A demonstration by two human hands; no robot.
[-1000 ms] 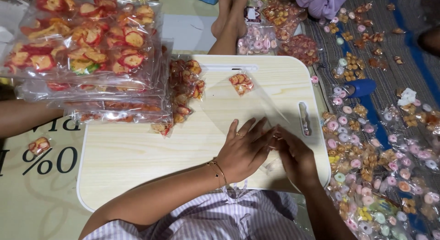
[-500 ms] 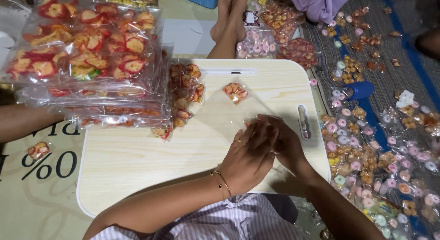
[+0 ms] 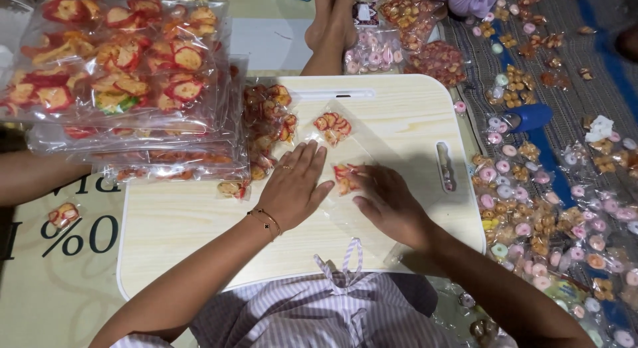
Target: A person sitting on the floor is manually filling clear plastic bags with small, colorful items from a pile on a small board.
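Clear bag (image 3: 345,178) — left hand (image 3: 296,185), right hand (image 3: 389,205) pressing it flat

1 head-worn camera looks steeply down (close range) onto the lap table (image 3: 199,228).

Glossy clear plastic bag (image 3: 345,182) lies on a smooth, matt pale wood-grain board (image 3: 199,222).

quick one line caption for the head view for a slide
Both hands, left hand and right hand, press flat on a clear bag of red candies on a pale lap table.
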